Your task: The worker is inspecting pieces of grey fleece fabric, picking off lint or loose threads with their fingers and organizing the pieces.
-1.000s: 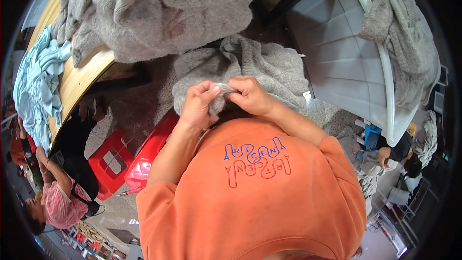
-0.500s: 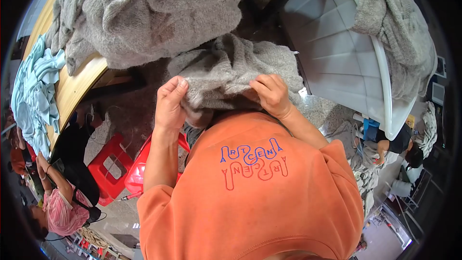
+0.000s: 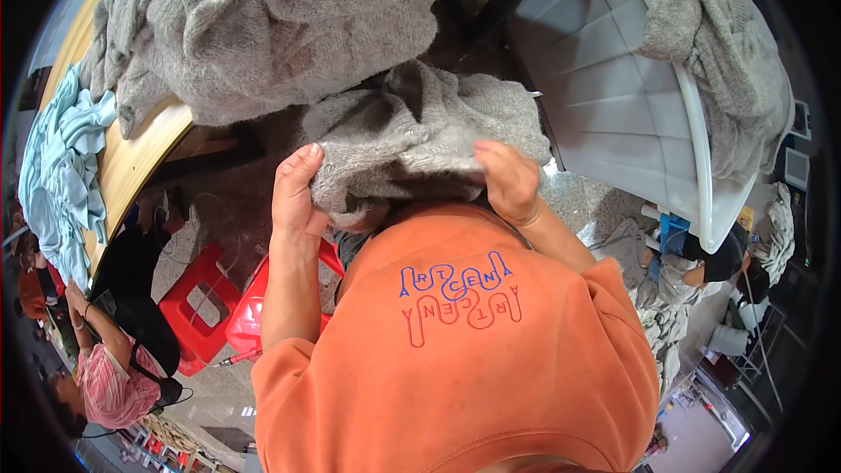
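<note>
A grey knitted garment (image 3: 429, 127) lies bunched over my lap, with an edge of it drawn up between my two hands. My left hand (image 3: 298, 188) pinches the knit at its left end, thumb on top. At the other end of that edge, my right hand (image 3: 510, 177) grips the fabric between thumb and curled fingers. The stretch of knit between them is pulled fairly taut, and folds of the garment sag behind it. Which part of the garment the edge belongs to, I cannot tell.
A heap of grey knitwear (image 3: 280, 26) covers the wooden table (image 3: 144, 153) ahead, with light blue cloth (image 3: 66, 175) at its left. At right stands a large grey-white bin (image 3: 604, 96) with knitwear (image 3: 714, 52) over its rim. Red stools (image 3: 206, 302) and co-workers (image 3: 118, 377) are nearby.
Both hands have moved apart, the left one leftward and the right one slightly right, spreading the knit edge between them. At far right, a co-worker has shifted position.
</note>
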`<move>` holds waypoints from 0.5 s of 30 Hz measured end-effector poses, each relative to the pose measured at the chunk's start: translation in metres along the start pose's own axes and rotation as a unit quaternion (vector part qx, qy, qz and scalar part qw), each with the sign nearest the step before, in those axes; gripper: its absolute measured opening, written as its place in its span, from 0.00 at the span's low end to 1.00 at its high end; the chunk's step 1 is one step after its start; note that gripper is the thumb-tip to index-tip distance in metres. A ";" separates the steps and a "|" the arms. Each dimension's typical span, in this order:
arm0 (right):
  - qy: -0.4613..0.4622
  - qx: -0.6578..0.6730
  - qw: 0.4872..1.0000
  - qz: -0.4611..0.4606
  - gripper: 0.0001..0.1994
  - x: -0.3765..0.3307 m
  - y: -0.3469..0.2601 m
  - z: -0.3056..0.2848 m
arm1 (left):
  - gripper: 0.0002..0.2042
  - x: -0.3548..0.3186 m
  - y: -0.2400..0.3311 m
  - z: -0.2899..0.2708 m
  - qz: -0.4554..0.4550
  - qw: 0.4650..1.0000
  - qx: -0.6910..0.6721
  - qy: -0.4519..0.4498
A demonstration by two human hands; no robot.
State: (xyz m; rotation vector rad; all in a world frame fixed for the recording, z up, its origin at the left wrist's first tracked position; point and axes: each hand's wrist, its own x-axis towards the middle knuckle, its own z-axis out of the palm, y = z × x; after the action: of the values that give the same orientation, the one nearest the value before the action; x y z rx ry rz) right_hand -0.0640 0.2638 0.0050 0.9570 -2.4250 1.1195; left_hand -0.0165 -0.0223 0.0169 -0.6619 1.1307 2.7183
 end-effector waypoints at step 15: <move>-0.113 0.046 0.986 -0.116 0.12 0.029 -0.028 -0.020 | 0.07 -0.003 -0.003 0.018 -0.004 0.999 0.048 -0.026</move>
State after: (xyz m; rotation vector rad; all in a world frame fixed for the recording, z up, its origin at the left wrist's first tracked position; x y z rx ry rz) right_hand -0.0660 0.2524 0.0484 1.4255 -2.3660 1.0978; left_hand -0.0194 -0.0080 0.0272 -0.5774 1.2340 2.6400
